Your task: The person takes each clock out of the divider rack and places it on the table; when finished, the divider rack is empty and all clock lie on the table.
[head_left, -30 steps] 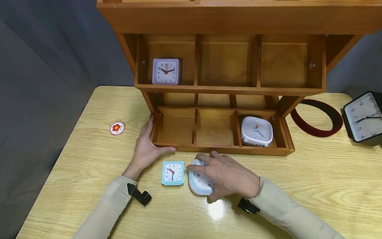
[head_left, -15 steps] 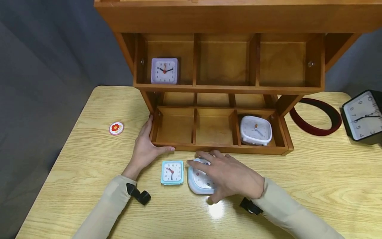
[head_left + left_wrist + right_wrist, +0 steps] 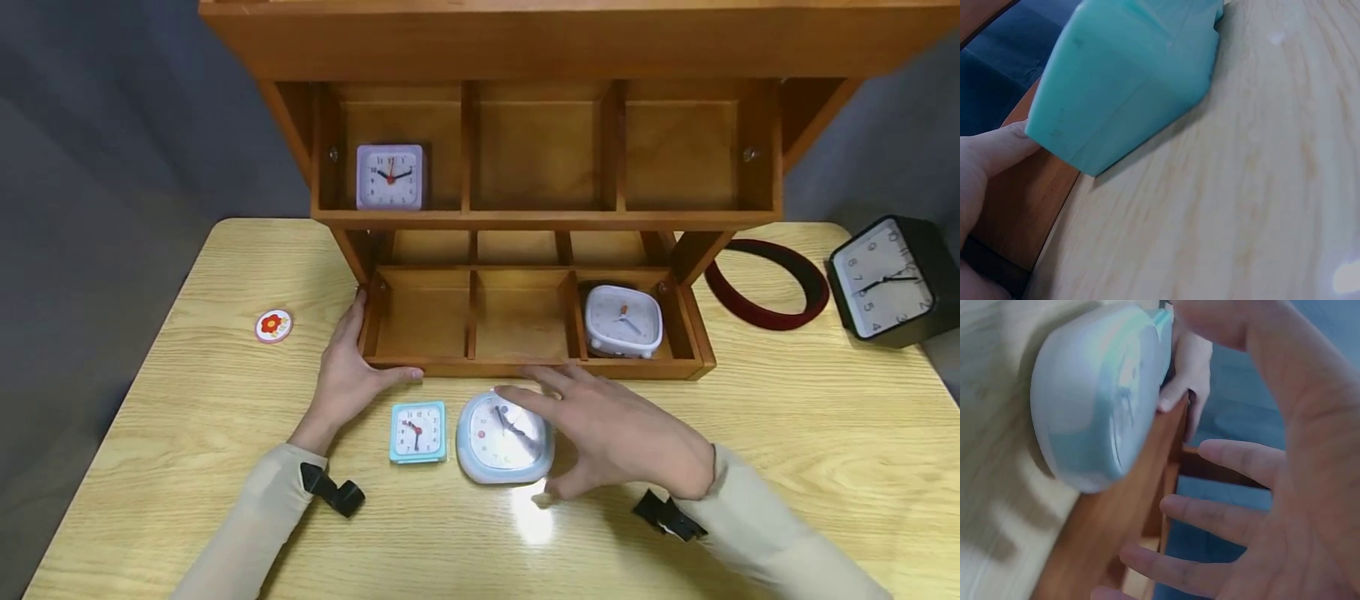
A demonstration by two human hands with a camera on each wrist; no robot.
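My left hand rests at the left front corner of the lower wooden drawer. Its fingers lie along the drawer's side and the thumb along its front. Just right of that hand, a small turquoise square alarm clock lies face up on the table; its side fills the upper left wrist view. Beside it lies a rounded pale-blue and white alarm clock. My right hand hovers at this clock's right edge with fingers spread, holding nothing. The right wrist view shows a gap between palm and clock.
A white alarm clock sits in the lower drawer's right compartment. The upper drawer has a lilac clock at left. Around are a flower badge, a dark red ring-shaped band and a black-cased clock.
My right hand has moved right, off the rounded clock, uncovering most of its face. My left hand stays at the drawer corner. The whole scene has shifted slightly left in view.
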